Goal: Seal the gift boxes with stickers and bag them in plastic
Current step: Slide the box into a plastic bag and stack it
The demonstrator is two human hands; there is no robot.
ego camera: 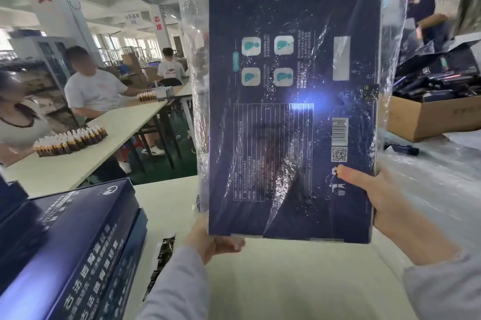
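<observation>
Grey sleeve (179, 286) first, then the left hand (210, 241), its fingers curled under the bottom left corner of the box (291, 111). The right hand (390, 205) grips the lower right edge, thumb pressed flat on the face; its fingers are hidden behind. The box is held in the air above both hands, over the table (286, 280), with the plastic bag (192, 59) drawn over it.

To finish bagging well, I would keep the box steady and pull the film down evenly towards the fingers, smoothing out the crease left of the thumb.

The long axis stands upright. The printed back faces the camera, its print lying sideways, with the barcode just above the thumb.
</observation>
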